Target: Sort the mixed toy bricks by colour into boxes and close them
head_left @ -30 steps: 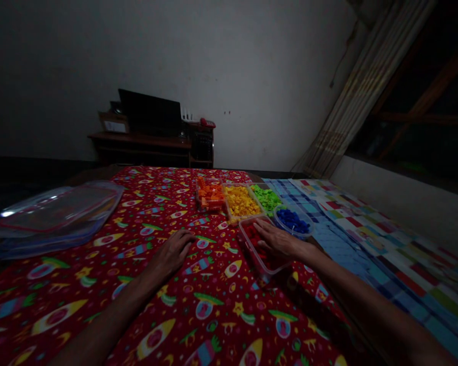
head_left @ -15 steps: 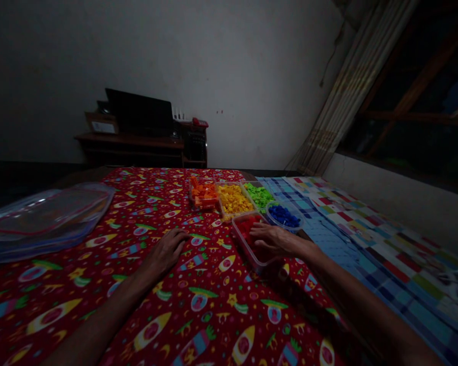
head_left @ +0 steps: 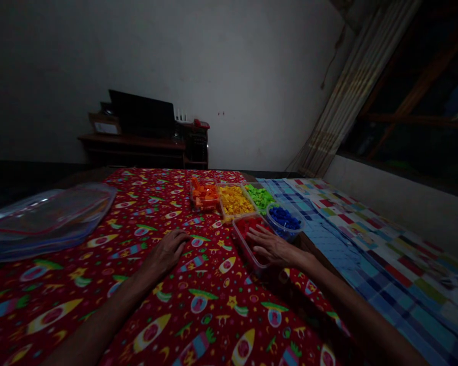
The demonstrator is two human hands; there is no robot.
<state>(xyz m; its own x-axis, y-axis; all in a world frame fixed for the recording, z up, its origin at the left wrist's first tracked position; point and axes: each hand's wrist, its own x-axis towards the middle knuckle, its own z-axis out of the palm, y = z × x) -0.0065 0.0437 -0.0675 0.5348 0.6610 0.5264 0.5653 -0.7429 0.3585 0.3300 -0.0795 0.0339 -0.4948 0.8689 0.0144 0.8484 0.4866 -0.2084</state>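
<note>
My left hand lies flat on the red rocket-print cloth, fingers stretched out, holding nothing. My right hand rests palm down inside a clear tub of red bricks, its fingers spread over the pieces. Just beyond it stands a round tub of blue bricks. Further back sit clear tubs of orange bricks, yellow bricks and green bricks, side by side.
A stack of clear plastic lids or bags lies at the left. A blue checked mat covers the right side. Against the far wall stands a dark desk with a black monitor. The room is dim.
My right hand has shifted slightly within the red-brick tub, its fingers now stretched flatter. The view has moved a little. My left hand stays put.
</note>
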